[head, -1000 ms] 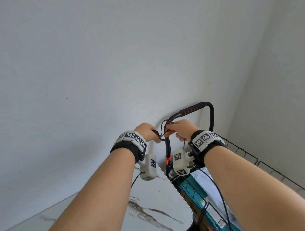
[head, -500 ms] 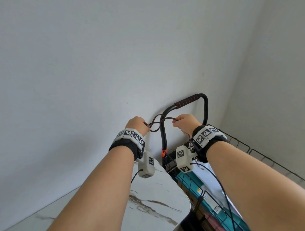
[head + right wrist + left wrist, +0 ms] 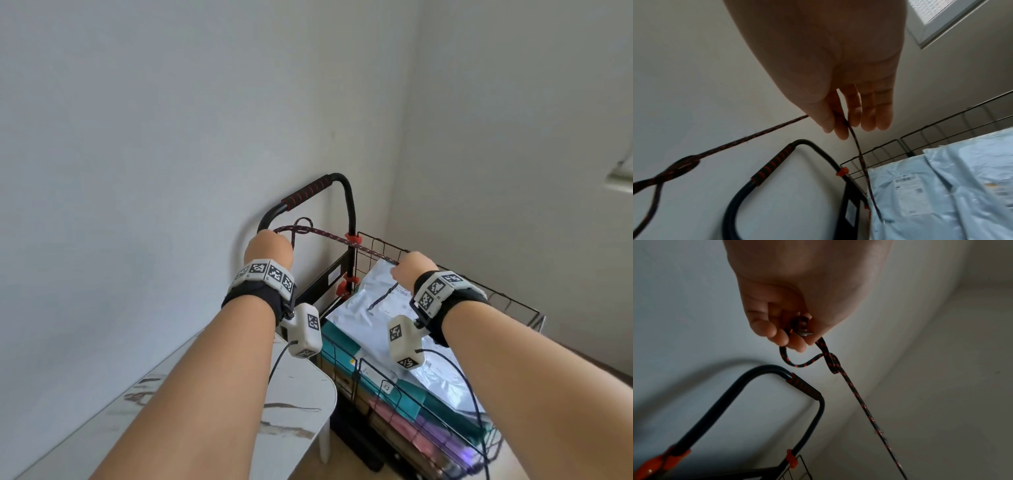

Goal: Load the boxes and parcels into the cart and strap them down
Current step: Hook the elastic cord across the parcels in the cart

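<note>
Right now both hands hold one dark, red-flecked cord (image 3: 346, 240) pulled into a straight line between them. The left hand (image 3: 269, 248) is curled round the cord's end, where a small metal hook (image 3: 804, 332) shows between its fingers (image 3: 777, 335); a loop and a knot (image 3: 833, 364) hang just beyond its fingertips. The right hand (image 3: 412, 270) pinches the cord between thumb and forefinger, its other fingers nearly straight, and the loose tail drops from it onto a pale plastic parcel (image 3: 383, 308) directly beneath. That parcel lies on top of teal boxes (image 3: 342, 342) stacked inside the wire cart (image 3: 513, 308) below the right hand. The cart's black handle (image 3: 310, 193), with its red-ringed grip, rises just past the left hand. Under the left forearm is a marbled tabletop (image 3: 298, 404).
</note>
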Tool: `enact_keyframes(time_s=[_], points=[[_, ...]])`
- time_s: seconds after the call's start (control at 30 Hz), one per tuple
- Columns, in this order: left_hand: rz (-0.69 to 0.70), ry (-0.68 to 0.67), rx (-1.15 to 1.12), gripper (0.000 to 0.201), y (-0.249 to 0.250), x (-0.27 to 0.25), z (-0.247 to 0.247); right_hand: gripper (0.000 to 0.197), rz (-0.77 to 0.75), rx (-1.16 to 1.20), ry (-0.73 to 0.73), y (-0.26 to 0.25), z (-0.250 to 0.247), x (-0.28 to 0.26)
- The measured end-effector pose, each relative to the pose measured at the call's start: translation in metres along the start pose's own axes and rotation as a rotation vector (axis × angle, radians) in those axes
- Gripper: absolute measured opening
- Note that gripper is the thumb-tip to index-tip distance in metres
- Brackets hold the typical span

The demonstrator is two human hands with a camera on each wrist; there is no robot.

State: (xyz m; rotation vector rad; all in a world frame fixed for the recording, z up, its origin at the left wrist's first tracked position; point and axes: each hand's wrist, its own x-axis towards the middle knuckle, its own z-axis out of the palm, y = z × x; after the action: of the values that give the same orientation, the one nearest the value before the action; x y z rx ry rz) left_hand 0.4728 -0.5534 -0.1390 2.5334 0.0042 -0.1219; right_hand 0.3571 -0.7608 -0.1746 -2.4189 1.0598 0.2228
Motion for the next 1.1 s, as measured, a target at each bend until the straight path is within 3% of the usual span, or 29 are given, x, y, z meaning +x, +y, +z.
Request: enact_keyframes(time_s=[0.13, 0.37, 0.43, 0.57, 0.67, 0.83, 0.97, 1.1], points=[[-0.017, -0.015, -0.046, 0.036, 0.038, -0.023, 0.027, 0.022, 0.093, 0.004, 0.005, 0.065, -0.016, 0.008], [0.104, -0.043, -0.024, 0.035, 0.118, -0.089, 0.099, 0.045, 0.217, 0.287, 0.047, 0.186, -0.052, 0.016], [0.128, -0.063, -0.029, 0.036, 0.143, -0.111, 0.126, 0.043, 0.223, 0.387, 0.034, 0.221, -0.065, 0.023], [0.154, -0.105, 0.007, 0.041, 0.187, -0.159, 0.181, 0.018, 0.170, 0.470, -0.013, 0.281, -0.091, 0.030], [0.160, -0.119, 0.033, 0.038, 0.209, -0.190, 0.216, 0.009, 0.075, 0.456, -0.005, 0.314, -0.107, 0.032], [0.165, -0.160, 0.070, 0.038, 0.234, -0.220, 0.258, 0.015, 0.023, 0.437, 0.011, 0.358, -0.127, 0.044], [0.130, -0.152, 0.093, 0.038, 0.252, -0.221, 0.281, 0.016, 0.011, 0.379, 0.093, 0.382, -0.136, 0.060], [0.111, -0.135, 0.107, 0.040, 0.266, -0.205, 0.299, 0.013, 0.024, 0.475, 0.102, 0.396, -0.138, 0.089]])
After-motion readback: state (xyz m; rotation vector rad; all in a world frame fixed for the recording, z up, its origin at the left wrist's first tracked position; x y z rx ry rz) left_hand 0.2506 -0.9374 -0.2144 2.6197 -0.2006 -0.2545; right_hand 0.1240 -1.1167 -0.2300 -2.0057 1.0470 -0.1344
